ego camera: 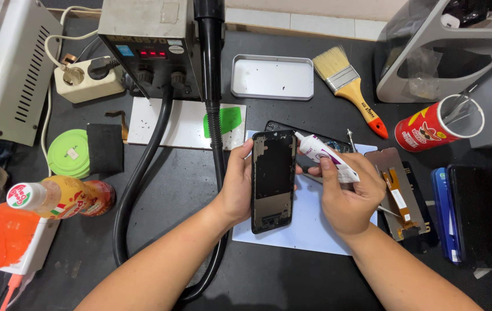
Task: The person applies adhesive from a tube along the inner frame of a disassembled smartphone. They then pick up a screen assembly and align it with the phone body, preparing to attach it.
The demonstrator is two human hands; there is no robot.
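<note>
The left hand grips the phone frame upright over the white sheet, while the right hand pinches a glue tube, its nozzle at the frame's top right corner. Gluing looks underway; running the bead along the edge would need a steady, light squeeze.

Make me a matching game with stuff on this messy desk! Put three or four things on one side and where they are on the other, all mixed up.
Things:
1. phone frame
2. glue tube
3. paintbrush
4. metal tray

Places:
A. lying on the dark table, just right of the tray
B. held upright in the left hand
C. empty, behind the hands, beside the black hose
D. pinched in the right hand, tip at the frame's top corner

Pairs: 1-B, 2-D, 3-A, 4-C
</note>
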